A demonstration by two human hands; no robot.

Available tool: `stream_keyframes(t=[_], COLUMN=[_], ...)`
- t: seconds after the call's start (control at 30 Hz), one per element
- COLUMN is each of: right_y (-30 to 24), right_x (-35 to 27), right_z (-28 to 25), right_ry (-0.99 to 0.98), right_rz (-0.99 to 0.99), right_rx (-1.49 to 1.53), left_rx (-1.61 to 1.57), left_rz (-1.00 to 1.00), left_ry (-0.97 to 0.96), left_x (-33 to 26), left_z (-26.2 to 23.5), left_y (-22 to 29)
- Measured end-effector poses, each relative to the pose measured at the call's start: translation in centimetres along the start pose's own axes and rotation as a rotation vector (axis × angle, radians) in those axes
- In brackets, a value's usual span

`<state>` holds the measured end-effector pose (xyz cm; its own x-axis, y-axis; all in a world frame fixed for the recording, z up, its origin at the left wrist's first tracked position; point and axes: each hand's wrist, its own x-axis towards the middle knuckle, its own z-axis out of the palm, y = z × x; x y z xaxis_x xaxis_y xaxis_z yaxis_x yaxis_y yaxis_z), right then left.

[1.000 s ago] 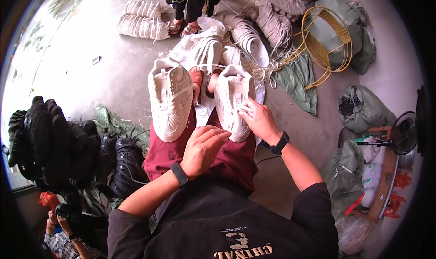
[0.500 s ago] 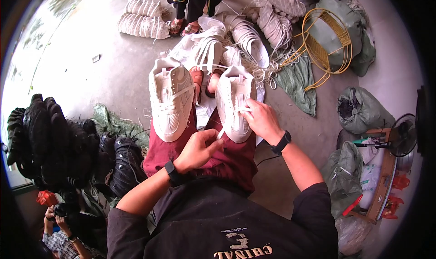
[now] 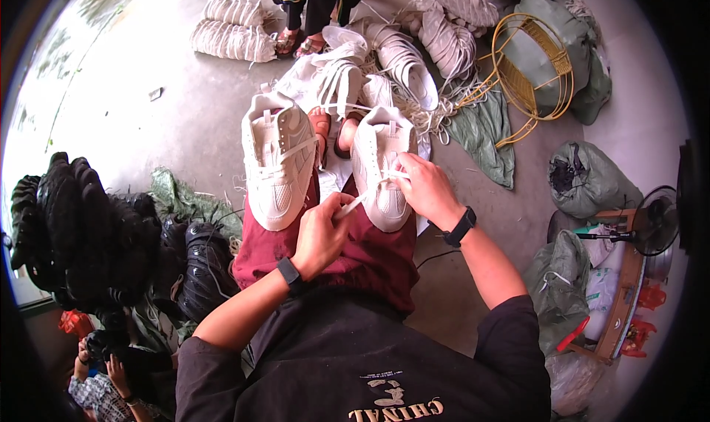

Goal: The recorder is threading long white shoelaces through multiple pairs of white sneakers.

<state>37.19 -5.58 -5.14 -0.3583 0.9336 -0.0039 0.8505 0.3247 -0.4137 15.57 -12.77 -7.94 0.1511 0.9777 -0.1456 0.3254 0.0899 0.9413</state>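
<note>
Two white sneakers rest on my lap over dark red trousers. The left sneaker (image 3: pixel 277 159) lies untouched on my left thigh. On my right thigh sits the right sneaker (image 3: pixel 381 167). My left hand (image 3: pixel 322 233) pinches the end of its white lace (image 3: pixel 353 202) and holds it taut toward me. My right hand (image 3: pixel 425 189) grips the same shoe at its lacing, fingers on the lace near the eyelets.
A pile of white sneakers and loose laces (image 3: pixel 384 59) lies ahead on the concrete floor. Black shoes (image 3: pixel 96 237) are stacked at my left. Green sacks (image 3: pixel 584 178), a yellow wire frame (image 3: pixel 536 71) and a fan (image 3: pixel 654 222) stand at right. Another person's legs (image 3: pixel 310 8) are at the top.
My left hand rose from my lap to the right sneaker, took the lace end and drew it back toward me. My right hand stayed on the shoe.
</note>
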Motion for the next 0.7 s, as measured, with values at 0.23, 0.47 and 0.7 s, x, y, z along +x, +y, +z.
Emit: stream_keyframes(t=[0.23, 0.47, 0.7], right_y=[1.1, 0.7, 0.7], right_x=[0.2, 0.1, 0.1], right_z=[-0.4, -0.5, -0.5], right_ry=[-0.043, -0.044, -0.025], right_rz=[0.058, 0.1, 0.101], right_rx=[-0.036, -0.037, -0.026], left_rx=[-0.092, -0.145, -0.146], left_rz=[0.232, 0.403, 0.089], left_ry=[0.343, 0.19, -0.288], left_x=[0.4, 0.0, -0.7], left_z=[0.0, -0.4, -0.8], left_y=[0.0, 0.6, -0.8])
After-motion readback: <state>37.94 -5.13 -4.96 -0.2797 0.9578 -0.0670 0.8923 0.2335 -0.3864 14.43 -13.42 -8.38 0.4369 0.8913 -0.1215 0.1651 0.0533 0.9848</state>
